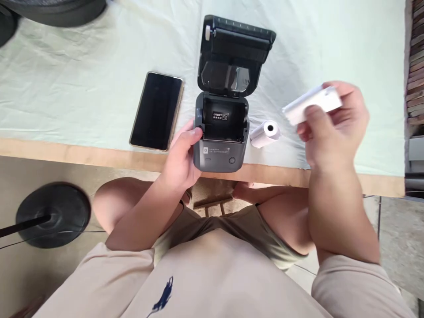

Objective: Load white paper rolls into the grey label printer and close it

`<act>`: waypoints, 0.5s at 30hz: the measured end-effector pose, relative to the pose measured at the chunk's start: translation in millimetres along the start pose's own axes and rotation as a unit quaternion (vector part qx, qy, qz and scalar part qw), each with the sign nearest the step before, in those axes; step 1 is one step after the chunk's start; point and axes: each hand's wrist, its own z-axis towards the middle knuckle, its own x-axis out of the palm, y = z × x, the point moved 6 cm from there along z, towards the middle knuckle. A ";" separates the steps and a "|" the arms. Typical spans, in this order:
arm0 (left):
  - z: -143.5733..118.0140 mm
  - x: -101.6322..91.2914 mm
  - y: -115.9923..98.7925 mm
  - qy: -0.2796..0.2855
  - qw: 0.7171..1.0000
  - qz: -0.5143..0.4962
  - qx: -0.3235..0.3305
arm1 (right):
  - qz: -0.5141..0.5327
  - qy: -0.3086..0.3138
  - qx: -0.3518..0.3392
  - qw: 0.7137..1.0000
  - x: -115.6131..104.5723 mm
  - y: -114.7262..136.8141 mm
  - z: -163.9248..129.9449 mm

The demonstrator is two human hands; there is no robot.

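A dark grey label printer is at the table's front edge, its lid raised and its paper bay showing no roll inside. My left hand grips the printer's left side, thumb on the rim of the bay and the other fingers mostly hidden. Off to the right, above the cloth, my right hand is closed on a white paper roll with a flat flap, pinched under the thumb. Between the printer and that hand lies a second white paper roll, its dark core end facing up.
A phone with a dark screen lies left of the printer. Pale cloth covers the table, with a bare wooden front edge. A black object stands at the back left. On the floor is a round black base.
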 end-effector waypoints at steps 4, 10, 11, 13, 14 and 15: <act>2.4 -0.9 0.4 -0.004 1.000 0.023 0.009 | -0.122 0.052 -0.017 0.991 -1.4 -34.7 -5.1; 4.1 -2.1 -1.1 -0.030 0.999 0.044 0.004 | -0.085 -0.023 -0.147 0.985 -16.6 21.1 -14.8; 2.7 -0.9 -1.6 -0.031 0.999 0.043 0.002 | -0.044 -0.055 -0.181 0.981 -19.5 40.7 -23.8; -3.3 3.6 -1.6 -0.028 0.999 0.040 -0.015 | 0.038 -0.005 -0.119 0.992 -9.1 60.3 -41.3; -7.7 6.6 -0.1 -0.026 0.998 0.038 -0.033 | 0.060 0.104 -0.053 0.991 8.5 62.2 -52.4; -12.6 10.1 1.7 -0.022 0.998 0.034 -0.052 | 0.074 0.174 -0.028 0.982 22.0 64.7 -65.0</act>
